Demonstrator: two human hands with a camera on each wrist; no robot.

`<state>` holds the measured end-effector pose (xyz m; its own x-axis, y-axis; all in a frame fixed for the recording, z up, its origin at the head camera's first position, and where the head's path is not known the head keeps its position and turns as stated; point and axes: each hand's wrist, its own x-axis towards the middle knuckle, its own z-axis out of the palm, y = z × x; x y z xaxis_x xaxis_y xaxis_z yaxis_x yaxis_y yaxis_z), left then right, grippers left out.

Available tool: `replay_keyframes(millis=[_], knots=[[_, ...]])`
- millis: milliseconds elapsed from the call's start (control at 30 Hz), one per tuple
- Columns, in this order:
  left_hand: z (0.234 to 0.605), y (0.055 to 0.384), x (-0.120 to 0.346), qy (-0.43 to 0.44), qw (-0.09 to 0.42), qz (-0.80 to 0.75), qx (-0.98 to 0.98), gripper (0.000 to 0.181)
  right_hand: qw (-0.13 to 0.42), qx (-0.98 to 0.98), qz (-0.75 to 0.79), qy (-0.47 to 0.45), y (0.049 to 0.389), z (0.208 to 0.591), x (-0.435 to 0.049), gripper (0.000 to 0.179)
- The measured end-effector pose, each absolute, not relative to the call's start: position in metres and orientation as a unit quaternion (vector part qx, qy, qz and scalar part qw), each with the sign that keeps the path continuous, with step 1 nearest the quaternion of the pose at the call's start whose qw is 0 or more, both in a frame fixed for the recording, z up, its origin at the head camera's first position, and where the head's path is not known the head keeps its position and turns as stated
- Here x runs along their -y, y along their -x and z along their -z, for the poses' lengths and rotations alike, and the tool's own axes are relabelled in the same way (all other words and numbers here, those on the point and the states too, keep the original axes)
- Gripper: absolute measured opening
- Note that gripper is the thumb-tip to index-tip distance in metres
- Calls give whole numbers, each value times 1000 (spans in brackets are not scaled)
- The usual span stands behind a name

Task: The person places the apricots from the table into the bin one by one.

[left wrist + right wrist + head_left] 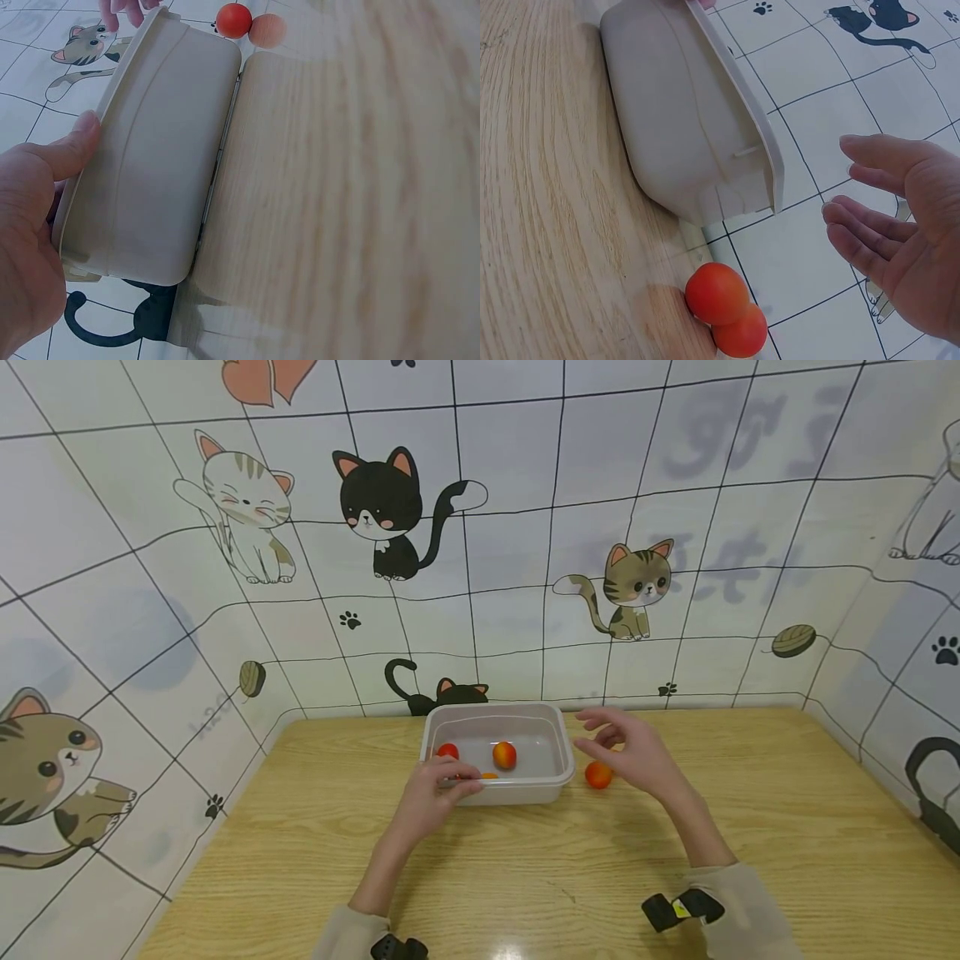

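Observation:
A pale, open-topped plastic box (525, 791) stands on the table with several small red-and-orange tomatoes (505, 756) in it. My left hand (435, 797) grips the near-left part of its rim. The left wrist view shows the thumb (84, 139) against the outer side, while the other fingers are mostly hidden behind the rim. To the right of the box, my right hand (633, 756) hovers with its fingers loosely bent and nothing between them. Below it a red tomato (598, 775) lies on the table; in the right wrist view a second red tomato shape (742, 334) adjoins this one (716, 292).
The wooden table (300, 860) carries the box near its back edge. Behind and at both sides rise walls (510, 552) printed with cats and grid lines. Dark straps (682, 908) sit at both sleeve cuffs.

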<state>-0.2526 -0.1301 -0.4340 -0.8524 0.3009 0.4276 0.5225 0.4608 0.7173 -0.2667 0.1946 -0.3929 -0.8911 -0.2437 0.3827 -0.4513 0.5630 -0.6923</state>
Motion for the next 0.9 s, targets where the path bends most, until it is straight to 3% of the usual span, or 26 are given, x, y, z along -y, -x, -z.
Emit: replay_keyframes(millis=[900], knots=[[432, 252, 129, 232, 110, 456, 852, 12, 96, 885, -417, -182, 273, 412, -211, 37]])
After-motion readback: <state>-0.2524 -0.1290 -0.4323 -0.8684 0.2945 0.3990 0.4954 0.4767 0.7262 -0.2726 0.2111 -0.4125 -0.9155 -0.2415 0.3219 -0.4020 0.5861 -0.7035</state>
